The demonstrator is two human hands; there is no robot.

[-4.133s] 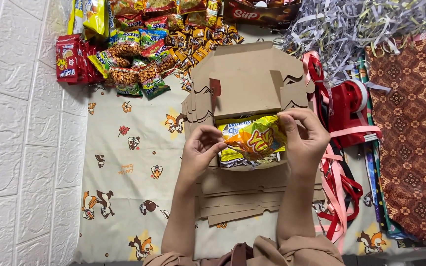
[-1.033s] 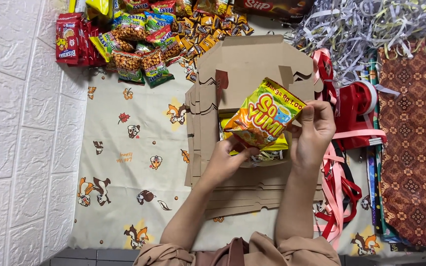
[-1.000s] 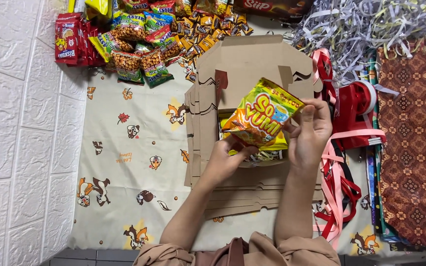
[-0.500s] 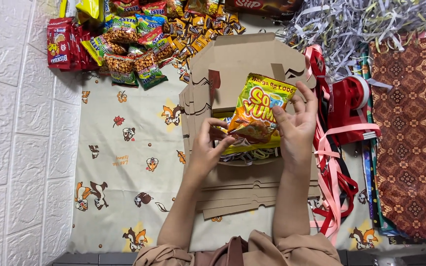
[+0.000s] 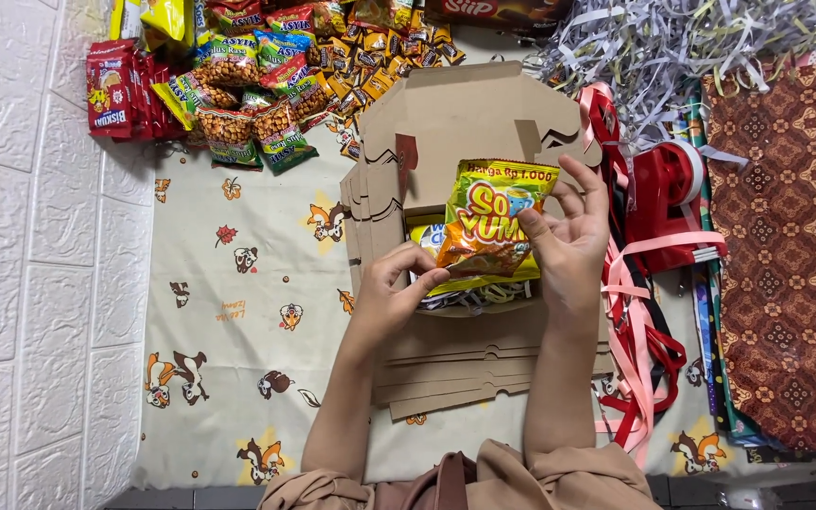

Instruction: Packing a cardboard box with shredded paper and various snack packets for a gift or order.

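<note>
Fingers: both sets pinched on yellow snack packet (image 5: 495, 227), left hand (image 5: 397, 293) at its near-left corner, right hand (image 5: 569, 247) along its right edge.
Packet: held just above open brown cardboard box (image 5: 455, 118), over another yellow packet (image 5: 424, 236) inside.
Far left: heap of snack packets (image 5: 257, 66).
Right: red tape dispenser (image 5: 668, 189), pink ribbons (image 5: 630, 312).

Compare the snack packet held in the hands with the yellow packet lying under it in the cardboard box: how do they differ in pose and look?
The held packet is pinched by the left hand and right hand and raised above the cardboard box; the yellow packet lies inside it. The held packet shows whole, green, yellow and orange; the yellow packet is mostly covered. Both are sealed, glossy snack packets.
</note>
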